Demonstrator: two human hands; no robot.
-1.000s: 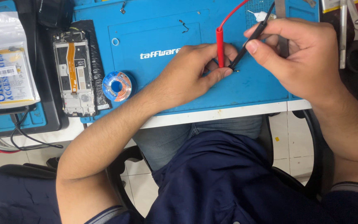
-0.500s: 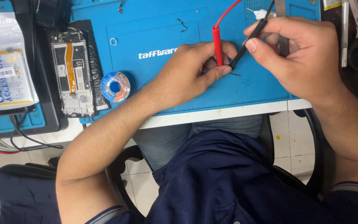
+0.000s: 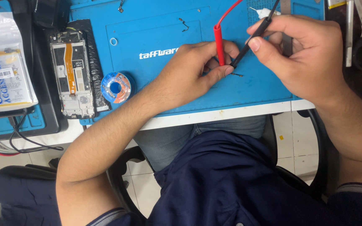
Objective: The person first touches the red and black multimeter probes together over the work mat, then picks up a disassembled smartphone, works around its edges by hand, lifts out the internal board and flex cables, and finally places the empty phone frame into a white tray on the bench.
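Left hand (image 3: 191,73) pinches red probe (image 3: 219,42) (upright) | right hand (image 3: 302,54) angles black probe (image 3: 252,39)

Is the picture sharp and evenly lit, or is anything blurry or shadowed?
Head view: even, bright light on the blue mat; the left hand with the red probe and the right hand with the black probe look sharp; soft shadow under the hands; the top right corner is dark.

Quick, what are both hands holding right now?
Left hand: closed, holding the red probe.
Right hand: closed, holding the black probe.
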